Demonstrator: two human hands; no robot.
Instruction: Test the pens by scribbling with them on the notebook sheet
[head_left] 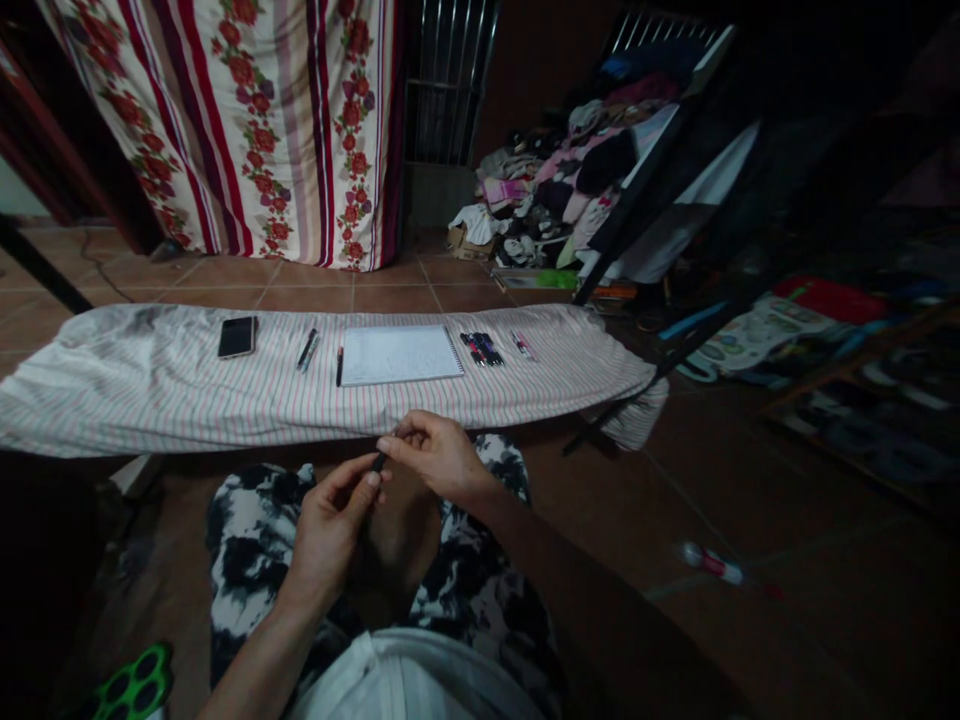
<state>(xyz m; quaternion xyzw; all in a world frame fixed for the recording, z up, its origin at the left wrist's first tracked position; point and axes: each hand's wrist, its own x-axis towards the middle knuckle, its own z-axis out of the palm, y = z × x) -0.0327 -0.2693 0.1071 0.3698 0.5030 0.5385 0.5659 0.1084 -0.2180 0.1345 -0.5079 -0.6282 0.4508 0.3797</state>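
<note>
My left hand (330, 520) is closed, its thumb and fingers pinching a small dark object (378, 462) above my lap. My right hand (442, 455) is closed too and grips the upper end of the same object. It looks short and black; its exact kind is too small to make out. Just beyond my hands, on a striped cloth (285, 410), lies a spiral notebook (401, 355) with a pale page. A black pen (340, 367) rests along the notebook's left edge.
Left on the cloth are a dark phone-like device (237, 338) and pens (307, 350). Right of the notebook lie a cluster of dark pens (482, 349) and a small pinkish item (523, 346). A plastic bottle (711, 564) lies on the tiled floor. Clothes (562, 180) are heaped behind.
</note>
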